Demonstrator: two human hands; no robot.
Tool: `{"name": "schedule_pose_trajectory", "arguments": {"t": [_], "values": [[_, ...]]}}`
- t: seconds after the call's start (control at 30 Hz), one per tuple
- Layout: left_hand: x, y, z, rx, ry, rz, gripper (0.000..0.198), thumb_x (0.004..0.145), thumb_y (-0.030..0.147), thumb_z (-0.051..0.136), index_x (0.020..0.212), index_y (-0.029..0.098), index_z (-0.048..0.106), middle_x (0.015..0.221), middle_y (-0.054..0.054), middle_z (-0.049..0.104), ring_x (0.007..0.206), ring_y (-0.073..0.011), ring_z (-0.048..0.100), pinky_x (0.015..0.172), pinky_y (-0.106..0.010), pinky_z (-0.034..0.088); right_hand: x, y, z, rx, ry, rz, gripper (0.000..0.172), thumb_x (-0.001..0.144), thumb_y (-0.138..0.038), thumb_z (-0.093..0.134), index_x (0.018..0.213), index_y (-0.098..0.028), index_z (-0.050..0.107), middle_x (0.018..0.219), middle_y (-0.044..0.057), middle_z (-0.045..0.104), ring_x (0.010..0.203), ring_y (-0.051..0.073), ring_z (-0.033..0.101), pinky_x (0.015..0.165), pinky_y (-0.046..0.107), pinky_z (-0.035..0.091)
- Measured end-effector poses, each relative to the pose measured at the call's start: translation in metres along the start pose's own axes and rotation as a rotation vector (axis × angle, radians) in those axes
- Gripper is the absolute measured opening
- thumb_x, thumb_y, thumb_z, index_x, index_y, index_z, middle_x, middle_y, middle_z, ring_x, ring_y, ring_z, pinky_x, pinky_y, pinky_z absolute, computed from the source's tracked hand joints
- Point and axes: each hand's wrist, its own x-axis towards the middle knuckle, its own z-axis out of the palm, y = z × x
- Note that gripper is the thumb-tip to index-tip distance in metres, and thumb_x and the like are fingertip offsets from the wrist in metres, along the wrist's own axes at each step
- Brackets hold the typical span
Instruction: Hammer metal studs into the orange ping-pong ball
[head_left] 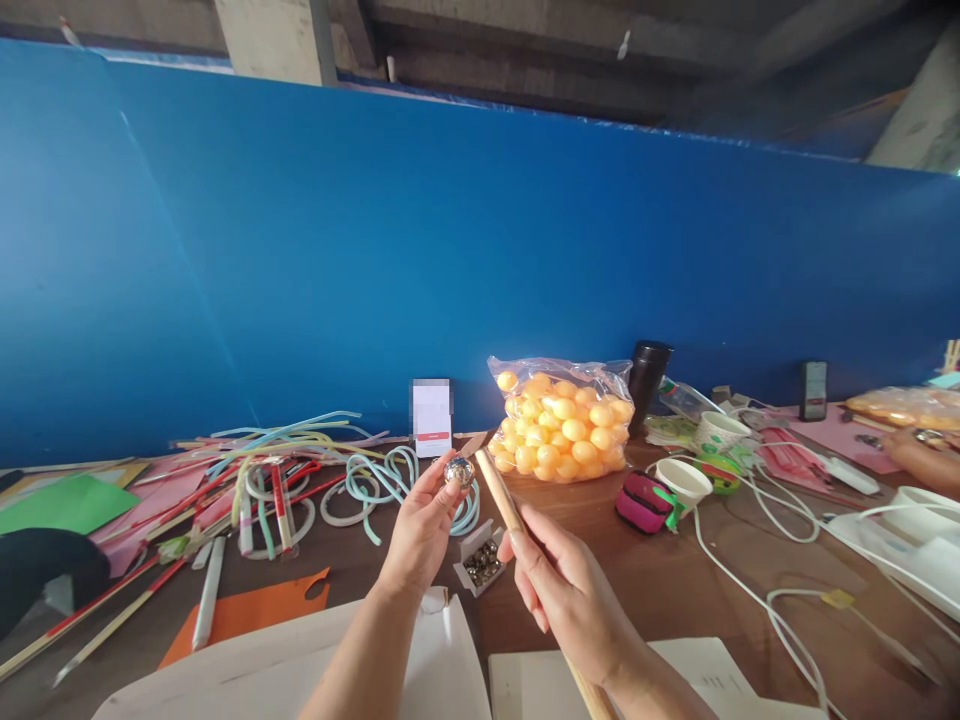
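Observation:
My left hand point(420, 525) is closed, its fingertips pinching a shiny silver ball point(459, 470). The fingers of my right hand point(559, 570) wrap round a pale wooden stick point(496, 485), which slants up to the left. The stick's upper end is near the ball, with a small gap showing between them. Below and between my hands, a small open box point(480, 562) holds several tiny shiny metal pieces, too small to name. Behind the stick stands a clear plastic bag of orange balls point(564, 425).
A phone point(433, 425) leans against the blue partition point(450, 250). Coiled pale-blue tubing point(375, 485), sticks and coloured paper lie leftward. To the right are a black bottle point(649, 385), a paper cup point(684, 482), a pink pouch point(643, 502) and white cables. Another person's hand point(926, 460) shows far right.

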Motion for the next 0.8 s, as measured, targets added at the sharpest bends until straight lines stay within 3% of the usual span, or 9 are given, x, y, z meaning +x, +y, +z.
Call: {"name": "schedule_pose_trajectory", "arguments": {"t": [0.13,0.8], "values": [[-0.001,0.0,-0.0004,-0.011,-0.005,-0.001,0.042,0.076,0.023,0.071,0.118,0.022,0.066,0.118,-0.006,0.066,0.102,-0.016,0.061,0.09,-0.026,0.045,-0.0009,-0.002,-0.0023,-0.001,0.035,0.008,0.035,0.097,-0.049,0.041,0.085,-0.018,0.053,0.052,-0.008,0.042,0.04,0.007,0.037,0.038,0.019,0.03],[-0.0022,-0.0006,-0.0002,0.035,-0.049,-0.014,0.044,0.076,0.024,0.072,0.12,0.023,0.065,0.122,-0.007,0.065,0.107,-0.018,0.059,0.089,-0.026,0.043,0.0004,-0.0016,-0.0053,0.011,-0.037,0.04,0.036,0.098,-0.049,0.037,0.086,-0.019,0.051,0.048,-0.009,0.04,0.037,0.007,0.034,0.037,0.019,0.026]]}}
